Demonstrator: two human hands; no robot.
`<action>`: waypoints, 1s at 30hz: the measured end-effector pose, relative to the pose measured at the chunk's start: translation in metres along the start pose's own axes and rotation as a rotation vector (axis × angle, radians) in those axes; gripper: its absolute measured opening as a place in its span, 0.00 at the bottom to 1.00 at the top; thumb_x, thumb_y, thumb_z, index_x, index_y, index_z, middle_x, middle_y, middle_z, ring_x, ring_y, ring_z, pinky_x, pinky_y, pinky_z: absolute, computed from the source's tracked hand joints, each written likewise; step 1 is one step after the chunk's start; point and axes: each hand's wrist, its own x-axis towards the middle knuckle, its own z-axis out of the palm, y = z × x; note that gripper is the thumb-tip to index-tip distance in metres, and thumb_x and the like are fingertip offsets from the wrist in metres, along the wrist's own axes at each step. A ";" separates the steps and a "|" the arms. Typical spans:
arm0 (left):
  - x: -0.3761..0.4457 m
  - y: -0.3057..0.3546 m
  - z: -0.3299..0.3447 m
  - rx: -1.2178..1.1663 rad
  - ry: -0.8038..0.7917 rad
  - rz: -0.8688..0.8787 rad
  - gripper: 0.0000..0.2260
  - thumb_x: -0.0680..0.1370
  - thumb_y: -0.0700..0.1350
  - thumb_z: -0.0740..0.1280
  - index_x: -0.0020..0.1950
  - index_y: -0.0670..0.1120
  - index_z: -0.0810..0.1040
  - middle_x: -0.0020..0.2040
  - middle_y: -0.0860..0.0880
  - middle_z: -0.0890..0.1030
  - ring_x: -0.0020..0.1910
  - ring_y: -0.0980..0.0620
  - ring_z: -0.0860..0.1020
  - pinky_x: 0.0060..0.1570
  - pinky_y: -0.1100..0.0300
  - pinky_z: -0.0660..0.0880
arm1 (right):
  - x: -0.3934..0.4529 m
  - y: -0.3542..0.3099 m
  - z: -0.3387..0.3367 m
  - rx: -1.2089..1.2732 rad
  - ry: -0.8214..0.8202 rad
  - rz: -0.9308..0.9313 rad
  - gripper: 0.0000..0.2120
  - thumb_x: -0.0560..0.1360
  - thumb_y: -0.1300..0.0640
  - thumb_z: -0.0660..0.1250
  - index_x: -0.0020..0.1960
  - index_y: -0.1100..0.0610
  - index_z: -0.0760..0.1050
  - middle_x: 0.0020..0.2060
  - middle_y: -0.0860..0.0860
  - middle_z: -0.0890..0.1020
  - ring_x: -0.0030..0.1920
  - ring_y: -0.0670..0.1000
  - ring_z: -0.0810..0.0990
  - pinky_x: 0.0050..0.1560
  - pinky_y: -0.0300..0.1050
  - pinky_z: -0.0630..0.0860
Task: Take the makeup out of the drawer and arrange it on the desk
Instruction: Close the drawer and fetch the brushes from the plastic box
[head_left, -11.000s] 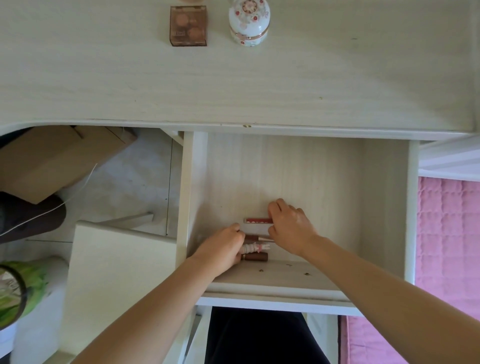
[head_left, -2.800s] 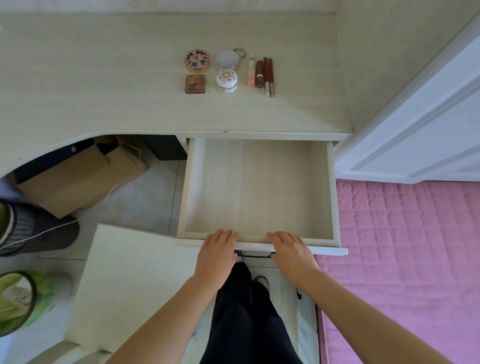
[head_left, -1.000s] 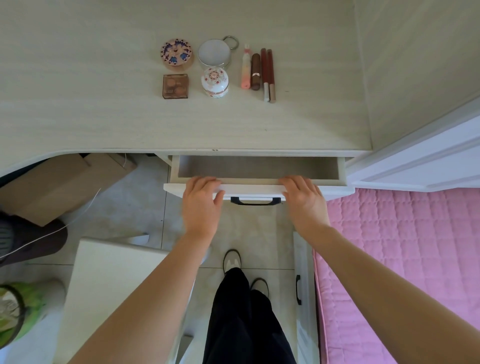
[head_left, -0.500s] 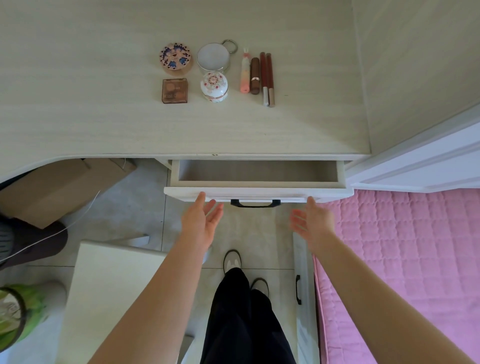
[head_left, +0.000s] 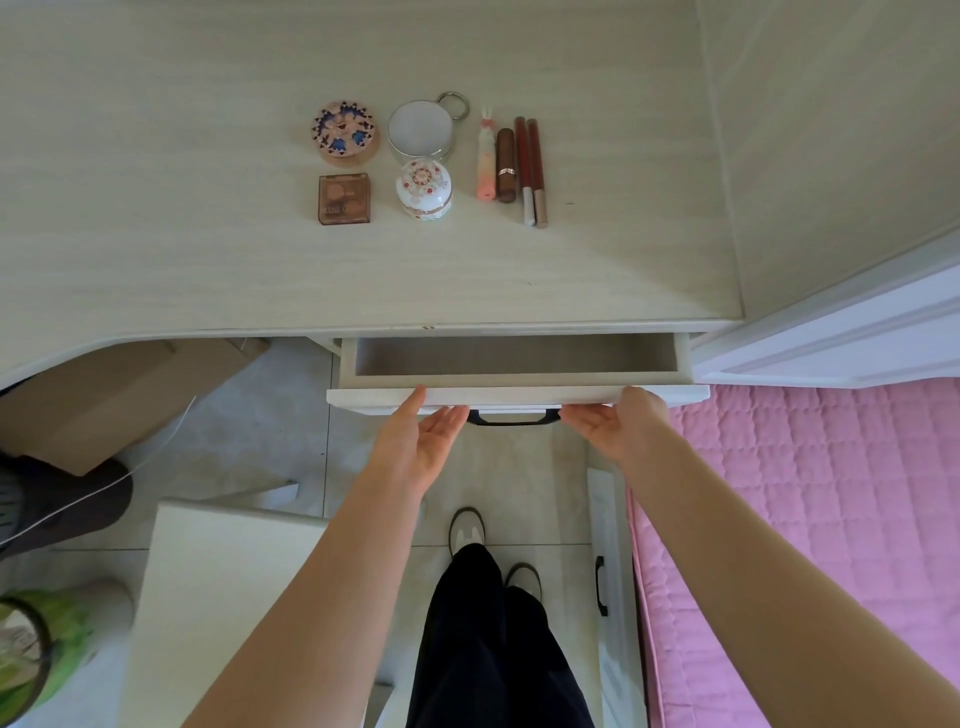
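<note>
Makeup set out on table; drawer (head_left: 514, 397) part-open.
Left hand (head_left: 422, 441) and right hand (head_left: 618, 428), fingers straight, grip on nothing, palms up at the drawer front. Two compacts (head_left: 344, 134), mirror (head_left: 422, 130), jar (head_left: 424, 189), palette (head_left: 344, 198) and four lip sticks (head_left: 511, 166) lie grouped on the table (head_left: 156, 208).

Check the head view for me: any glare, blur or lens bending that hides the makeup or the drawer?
Head view: even daylight, no glare; makeup row sharp; wide-angle bends the desk edge; drawer interior shaded but readable; both hands unblurred.
</note>
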 end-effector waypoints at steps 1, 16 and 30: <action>0.000 0.000 0.002 0.010 0.001 0.009 0.11 0.80 0.38 0.64 0.61 0.37 0.71 0.65 0.32 0.71 0.63 0.34 0.74 0.56 0.44 0.76 | 0.000 -0.001 0.002 0.002 0.006 -0.003 0.17 0.79 0.68 0.48 0.66 0.62 0.65 0.55 0.67 0.77 0.48 0.67 0.81 0.47 0.64 0.79; 0.011 0.015 0.038 -0.017 -0.053 0.049 0.18 0.82 0.37 0.59 0.73 0.42 0.63 0.61 0.32 0.73 0.63 0.35 0.74 0.55 0.45 0.76 | 0.006 -0.024 0.031 -0.034 0.007 0.003 0.15 0.81 0.67 0.44 0.63 0.64 0.64 0.59 0.67 0.76 0.55 0.66 0.80 0.52 0.65 0.77; 0.018 0.025 0.048 -0.010 -0.100 0.082 0.21 0.82 0.32 0.54 0.75 0.40 0.59 0.67 0.32 0.70 0.65 0.34 0.72 0.62 0.44 0.73 | 0.015 -0.036 0.047 0.039 -0.047 0.036 0.22 0.82 0.63 0.42 0.75 0.62 0.58 0.70 0.63 0.68 0.67 0.66 0.70 0.65 0.63 0.68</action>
